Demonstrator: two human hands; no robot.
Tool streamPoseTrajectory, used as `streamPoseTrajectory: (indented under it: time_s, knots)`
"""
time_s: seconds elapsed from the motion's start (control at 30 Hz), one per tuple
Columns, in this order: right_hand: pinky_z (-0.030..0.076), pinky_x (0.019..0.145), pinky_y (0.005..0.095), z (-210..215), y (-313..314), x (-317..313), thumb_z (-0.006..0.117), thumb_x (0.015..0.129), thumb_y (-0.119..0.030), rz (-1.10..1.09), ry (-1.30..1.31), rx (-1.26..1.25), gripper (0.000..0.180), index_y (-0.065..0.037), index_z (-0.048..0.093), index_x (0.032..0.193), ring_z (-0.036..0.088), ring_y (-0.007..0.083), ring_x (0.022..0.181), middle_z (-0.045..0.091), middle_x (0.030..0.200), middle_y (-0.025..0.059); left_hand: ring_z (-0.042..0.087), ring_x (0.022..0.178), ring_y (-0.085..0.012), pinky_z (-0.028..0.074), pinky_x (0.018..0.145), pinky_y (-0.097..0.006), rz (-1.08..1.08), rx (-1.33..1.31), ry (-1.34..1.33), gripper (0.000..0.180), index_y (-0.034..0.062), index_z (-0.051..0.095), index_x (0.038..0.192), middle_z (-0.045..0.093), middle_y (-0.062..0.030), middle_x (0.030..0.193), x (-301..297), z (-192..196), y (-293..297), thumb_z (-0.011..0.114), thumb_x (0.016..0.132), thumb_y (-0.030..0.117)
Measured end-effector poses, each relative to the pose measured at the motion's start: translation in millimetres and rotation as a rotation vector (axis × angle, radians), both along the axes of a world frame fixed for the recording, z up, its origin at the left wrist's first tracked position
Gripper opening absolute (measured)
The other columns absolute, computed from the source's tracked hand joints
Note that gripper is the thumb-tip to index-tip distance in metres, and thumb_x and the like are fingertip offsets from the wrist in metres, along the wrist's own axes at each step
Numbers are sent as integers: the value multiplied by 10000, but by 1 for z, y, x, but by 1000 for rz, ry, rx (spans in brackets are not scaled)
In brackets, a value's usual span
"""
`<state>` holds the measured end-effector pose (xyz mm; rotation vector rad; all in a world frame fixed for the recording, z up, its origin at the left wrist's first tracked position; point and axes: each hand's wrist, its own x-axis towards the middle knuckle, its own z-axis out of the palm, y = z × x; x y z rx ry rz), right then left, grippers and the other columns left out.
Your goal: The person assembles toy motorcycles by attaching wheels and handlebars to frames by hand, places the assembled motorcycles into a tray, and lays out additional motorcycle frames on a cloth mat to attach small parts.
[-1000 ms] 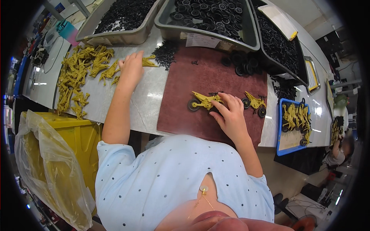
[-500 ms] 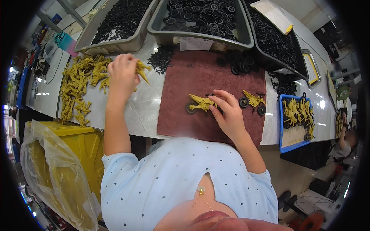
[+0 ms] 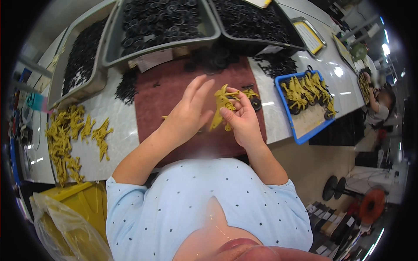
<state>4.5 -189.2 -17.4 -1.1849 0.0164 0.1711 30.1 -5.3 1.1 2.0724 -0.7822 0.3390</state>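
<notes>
My right hand pinches a yellow plastic toy motorcycle body between thumb and fingers, raised above the maroon cloth. Just to its left, my left hand is open with nothing in it, the fingers stretched and slightly blurred. Behind the right hand a toy motorcycle with black wheels lies on the cloth, partly covered. A yellow tip shows beside my left hand; the rest of that piece is hidden.
Loose yellow bodies lie heaped at the left. Grey bins of black wheels and small parts line the back. Loose wheels lie at the cloth's far edge. A blue tray with several assembled motorcycles stands at the right.
My left hand has come from the yellow heap to the cloth's middle and opened. The right hand has lifted off the cloth and now holds a yellow body. The view has swung right.
</notes>
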Motion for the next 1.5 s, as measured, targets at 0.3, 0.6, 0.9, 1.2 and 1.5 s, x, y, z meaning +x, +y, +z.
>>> streamPoseTrajectory:
  time_s: [0.3, 0.6, 0.9, 1.2, 1.5]
  knots:
    - [490, 865, 271, -16, -46, -9, 632, 887, 9, -305, -151, -32, 522, -50, 366, 1332, 569, 166, 1047, 564, 1142, 127, 576, 730, -305, 494, 654, -389, -184, 174, -25, 508, -18, 524, 1279, 554, -138, 837, 4, -12, -62, 667, 792, -4]
    - [408, 573, 180, -6, -86, -6, 638, 925, -139, -237, 238, -160, 187, 40, 645, 980, 513, 65, 623, 610, 772, 27, 572, 877, -343, 485, 770, -417, -313, 271, 127, 493, -54, 505, 1255, 550, -174, 926, 24, -22, -78, 623, 781, 8]
    - [461, 584, 259, -22, -90, 22, 666, 889, -186, -356, 103, -607, 249, 44, 648, 984, 577, 113, 644, 638, 731, 55, 544, 980, -344, 462, 869, -382, -154, 320, 43, 502, -53, 547, 1217, 574, -161, 1054, 44, -22, -100, 719, 759, 62]
    - [513, 680, 306, -36, -104, 46, 753, 808, -201, -351, -99, -709, 406, 24, 605, 1111, 619, 178, 729, 641, 868, 122, 553, 1064, -273, 380, 899, -424, -76, 301, 239, 396, 47, 623, 1130, 613, -95, 1072, 54, -38, -101, 723, 751, 107]
    - [497, 681, 256, -37, -100, 50, 815, 732, -184, -296, -88, -909, 425, 7, 654, 1076, 568, 126, 724, 632, 858, 58, 578, 1039, -246, 379, 898, -387, 35, 366, 72, 418, 49, 638, 1105, 646, -68, 1085, 47, -46, -104, 764, 710, 105]
